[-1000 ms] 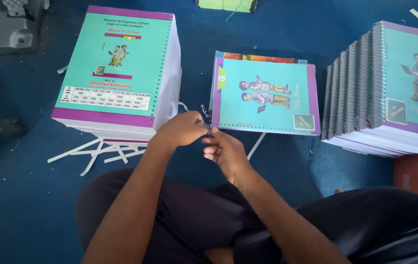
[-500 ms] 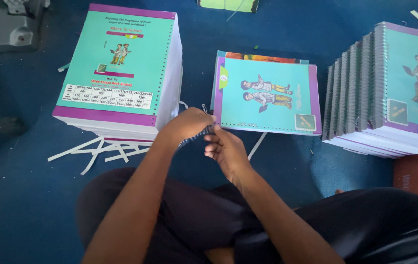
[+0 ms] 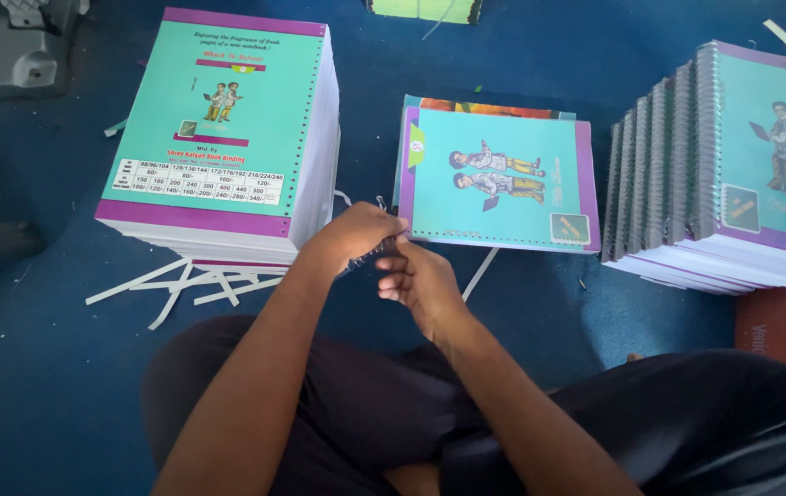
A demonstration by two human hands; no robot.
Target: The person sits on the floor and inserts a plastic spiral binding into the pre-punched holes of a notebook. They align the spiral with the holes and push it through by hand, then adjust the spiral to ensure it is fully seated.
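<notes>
Both hands, left hand (image 3: pixel 356 234) & right hand (image 3: pixel 416 280), pinched shut on dark spiral wire (image 3: pixel 365 259), centre frame. Teal notebook (image 3: pixel 499 179) at 1 o'clock. Looks like binding prep; next needs wire-to-hole alignment.

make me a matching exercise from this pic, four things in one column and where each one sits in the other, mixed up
Things:
1. tall unbound stack
2. single notebook
3. spiral-bound pile
4. white paper strips

Places:
A. far right, fanned in steps
B. on the floor under the tall stack's near edge
C. left of the hands, green cover on top
D. straight ahead, just beyond the left hand and right hand

Pairs: 1-C, 2-D, 3-A, 4-B
</notes>
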